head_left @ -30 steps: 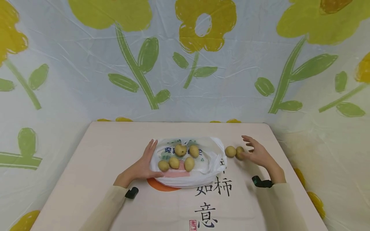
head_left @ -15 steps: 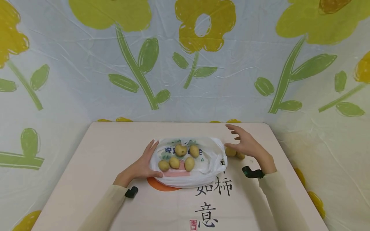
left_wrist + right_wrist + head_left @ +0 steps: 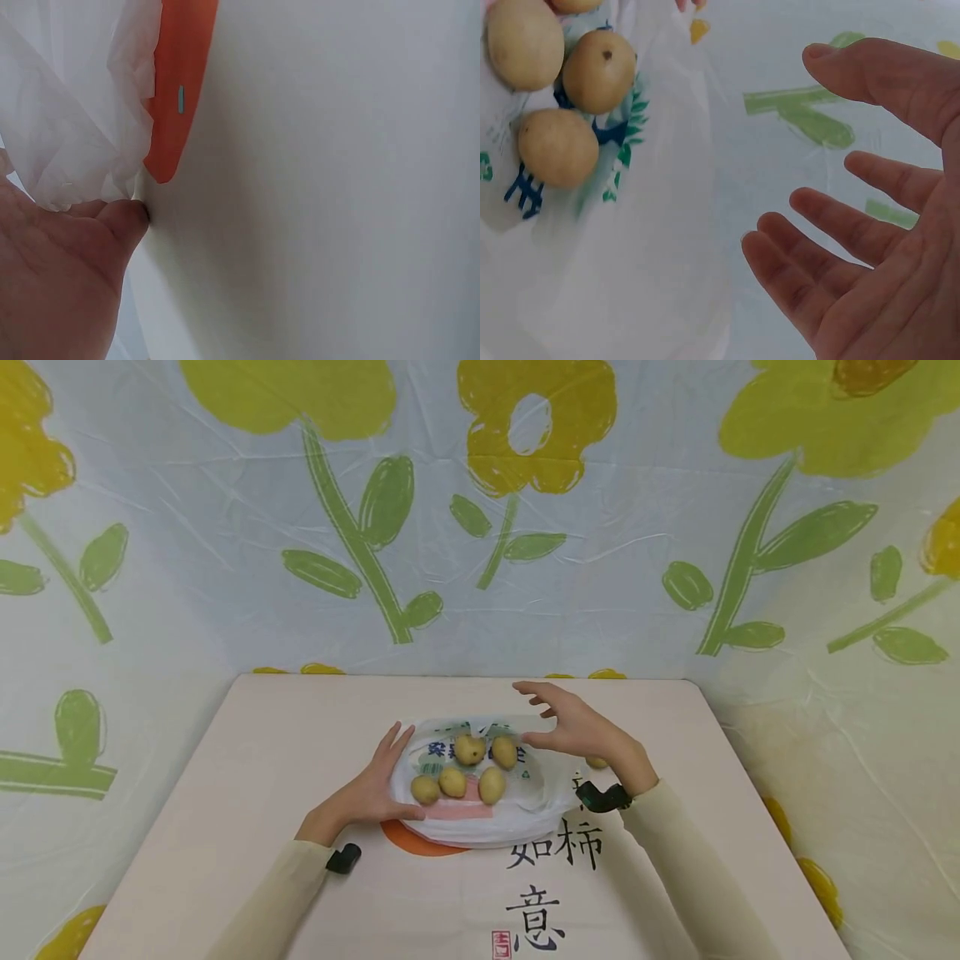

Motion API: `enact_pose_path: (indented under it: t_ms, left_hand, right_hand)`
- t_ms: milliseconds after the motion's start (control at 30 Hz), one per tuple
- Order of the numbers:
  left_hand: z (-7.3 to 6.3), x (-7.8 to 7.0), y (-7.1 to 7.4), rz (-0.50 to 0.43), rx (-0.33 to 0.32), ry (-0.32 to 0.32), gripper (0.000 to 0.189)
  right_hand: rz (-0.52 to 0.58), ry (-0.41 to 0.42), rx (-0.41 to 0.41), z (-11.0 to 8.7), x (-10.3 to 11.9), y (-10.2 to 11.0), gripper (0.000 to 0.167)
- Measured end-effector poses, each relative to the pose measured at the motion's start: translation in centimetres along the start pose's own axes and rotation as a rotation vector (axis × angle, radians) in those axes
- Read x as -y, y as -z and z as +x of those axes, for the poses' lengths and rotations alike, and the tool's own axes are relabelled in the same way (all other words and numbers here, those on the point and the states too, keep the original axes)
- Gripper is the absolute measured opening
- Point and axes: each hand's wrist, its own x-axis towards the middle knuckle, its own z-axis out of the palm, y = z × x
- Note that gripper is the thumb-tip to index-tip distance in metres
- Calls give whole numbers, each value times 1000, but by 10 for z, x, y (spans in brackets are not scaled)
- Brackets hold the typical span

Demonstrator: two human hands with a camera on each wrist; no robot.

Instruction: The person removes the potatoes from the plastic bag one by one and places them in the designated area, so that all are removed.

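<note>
A white plastic bag (image 3: pixel 450 831) with printed lettering spreads flat on the table, and several round, tan-yellow fruits (image 3: pixel 491 786) sit in a cluster on it. One fruit (image 3: pixel 598 71) has a dark spot at its end. Along the bag's left edge lies my left hand (image 3: pixel 371 789), fingers straight and spread; its thumb (image 3: pixel 124 225) rests against the bag's lower left border. My right hand (image 3: pixel 577 727) hovers over the bag's far right part, thumb and fingers apart, with nothing between them. Another fruit (image 3: pixel 597 762) shows beside the bag, mostly hidden behind the right wrist.
The table (image 3: pixel 300 727) bears a pale cloth with black brushed characters (image 3: pixel 535 918), a red seal (image 3: pixel 501 945) and an orange printed shape (image 3: pixel 423 841). A curtain (image 3: pixel 247 527) with big yellow flowers hangs behind and on both sides.
My right hand has moved left from beside the two loose fruits to above the bag's right part, still holding nothing. The left hand, the bag and its fruits have stayed put.
</note>
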Motion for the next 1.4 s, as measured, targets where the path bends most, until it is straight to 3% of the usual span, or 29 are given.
enact_pose_path:
  t_ms: [500,767,967,1400]
  left_hand:
    - [0,-2,-1,3,5,13,133]
    - [0,-1,-2,-6,6,35,134]
    - [-1,-3,-3,-3,6,41,134]
    - [0,-1,0,-7,0,13,135]
  right_hand:
    - [79,73,163,42,4,-35,67]
    - [113,33,237,57,1,-58,59]
    - [37,36,255,65,-4,-67,57]
    - [19,68,242,72,-24,-78,55]
